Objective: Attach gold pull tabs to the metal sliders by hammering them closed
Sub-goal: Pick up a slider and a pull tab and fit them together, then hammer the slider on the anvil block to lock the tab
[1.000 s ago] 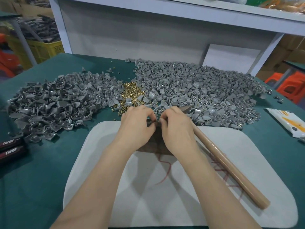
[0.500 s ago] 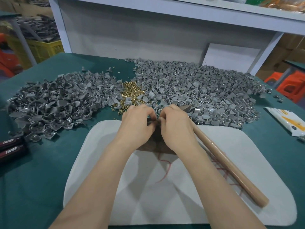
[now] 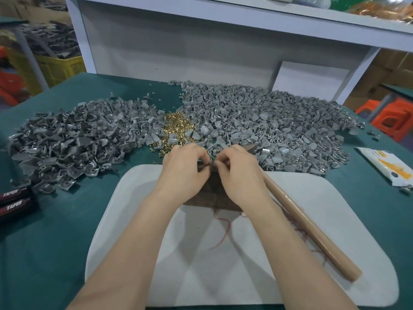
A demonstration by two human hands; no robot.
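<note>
My left hand (image 3: 184, 173) and my right hand (image 3: 240, 173) meet fingertip to fingertip over a dark block (image 3: 212, 195) at the far edge of the white mat (image 3: 223, 265). Their curled fingers pinch a small part between them; the part itself is mostly hidden. A small heap of gold pull tabs (image 3: 176, 128) lies just beyond my left hand. Grey sliders lie in a big pile at the left (image 3: 73, 139) and a bigger pile at the right (image 3: 268, 121). A wooden-handled hammer (image 3: 308, 227) lies on the mat beside my right forearm.
Two dark packs marked TAPER (image 3: 13, 200) lie at the table's left edge. A white and orange packet (image 3: 388, 164) lies at the right. A white shelf unit (image 3: 201, 41) stands behind the green table. Red thread (image 3: 223, 229) trails across the mat.
Both hands stay together over the block; only small finger movements show. The hammer has not moved.
</note>
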